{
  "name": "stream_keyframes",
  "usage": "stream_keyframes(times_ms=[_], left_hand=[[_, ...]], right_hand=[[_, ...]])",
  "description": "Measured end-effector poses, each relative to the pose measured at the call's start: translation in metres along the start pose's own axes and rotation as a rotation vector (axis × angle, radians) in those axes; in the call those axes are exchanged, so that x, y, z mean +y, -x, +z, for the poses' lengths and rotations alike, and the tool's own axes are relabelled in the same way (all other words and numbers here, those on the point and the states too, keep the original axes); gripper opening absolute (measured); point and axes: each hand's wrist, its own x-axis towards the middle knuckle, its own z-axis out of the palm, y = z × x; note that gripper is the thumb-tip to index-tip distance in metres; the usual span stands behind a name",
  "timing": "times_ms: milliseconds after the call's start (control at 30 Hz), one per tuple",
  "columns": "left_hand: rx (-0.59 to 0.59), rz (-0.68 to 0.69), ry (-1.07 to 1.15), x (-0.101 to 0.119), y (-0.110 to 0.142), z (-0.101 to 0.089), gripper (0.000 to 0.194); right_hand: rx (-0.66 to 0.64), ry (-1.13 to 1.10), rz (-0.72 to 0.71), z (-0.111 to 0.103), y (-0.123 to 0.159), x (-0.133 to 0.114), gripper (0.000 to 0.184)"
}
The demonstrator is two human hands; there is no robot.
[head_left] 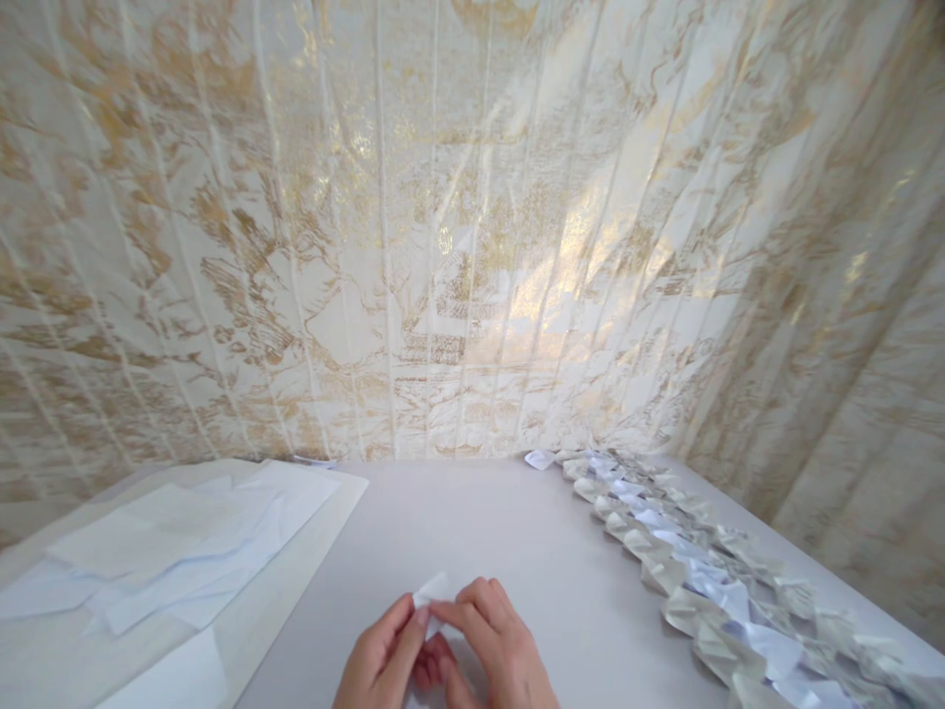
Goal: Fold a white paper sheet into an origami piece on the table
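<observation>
A small folded piece of white paper (431, 591) is held above the table near the bottom middle. My left hand (388, 650) pinches it between thumb and fingers from the left. From the right, my right hand (496, 640) grips the same paper, its index finger pressed against it close to the left thumb. The paper's upper end sticks out over the fingertips; its lower part is hidden by the hands.
Loose white sheets (184, 532) lie in an uneven pile on a larger pale sheet (295, 571) at the left. Along the right side run rows of folded paper pieces (664, 571), white and greyish. A patterned gold-and-white curtain (458, 226) hangs behind the table (443, 512).
</observation>
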Motion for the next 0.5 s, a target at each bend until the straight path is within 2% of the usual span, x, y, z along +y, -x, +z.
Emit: stream_keyframes(times_ms=[133, 300, 433, 500], left_hand=[[-0.082, -0.041, -0.022, 0.000, -0.006, -0.008, 0.048], [-0.173, -0.073, -0.043, 0.001, -0.009, -0.010, 0.048], [-0.216, -0.091, -0.064, 0.003, -0.013, -0.013, 0.054], [-0.234, -0.106, -0.073, 0.004, -0.014, -0.013, 0.056]], right_hand=[[0.002, -0.181, 0.048, -0.010, -0.002, 0.002, 0.046], [-0.105, -0.372, 0.124, -0.017, -0.004, 0.006, 0.036], [-0.091, -0.398, 0.150, -0.016, -0.003, 0.011, 0.015], [-0.093, -0.376, 0.128, -0.017, -0.003, 0.012, 0.012]])
